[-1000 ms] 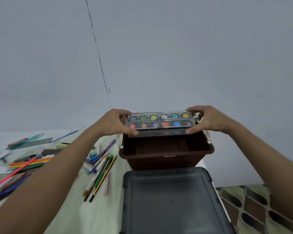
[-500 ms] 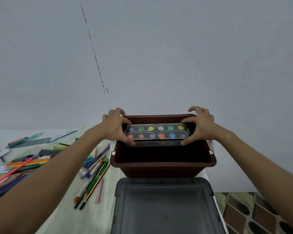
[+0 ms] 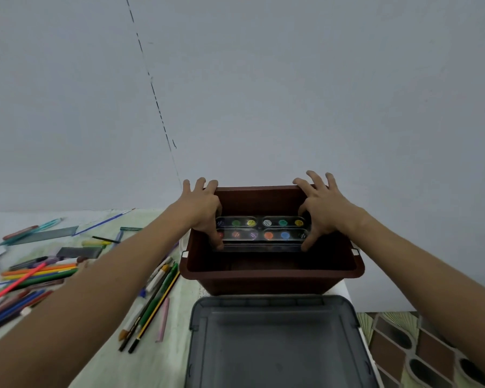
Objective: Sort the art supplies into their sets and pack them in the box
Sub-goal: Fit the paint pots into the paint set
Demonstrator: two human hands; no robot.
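Pale grey wall behind, light green table [image 3: 163, 357] below, loose pencils [image 3: 37, 273] and pens scattered on its left part, more pencils and a brush [image 3: 151, 306] lying just beside the brown box [image 3: 272, 275]. Left hand [image 3: 200, 211] pinches the left end of the paint palette [image 3: 262, 233], thumb at the near edge, other fingers spread over the box's back rim. Palette sits inside the box, below the rim, near the back wall; can't tell if it rests on the floor of the box yet. Right hand [image 3: 324, 208] pinches the right end the same way, fingers fanned. Grey lid [image 3: 275, 348] lies in front of the box, off. Step in hand: packing the paint set; next move likely needs lowering it flat, letting go, then going back left for the pencil sets. Versus a second ago: palette was held above the rim, now it's down inside the box, and both hands have dropped with it.
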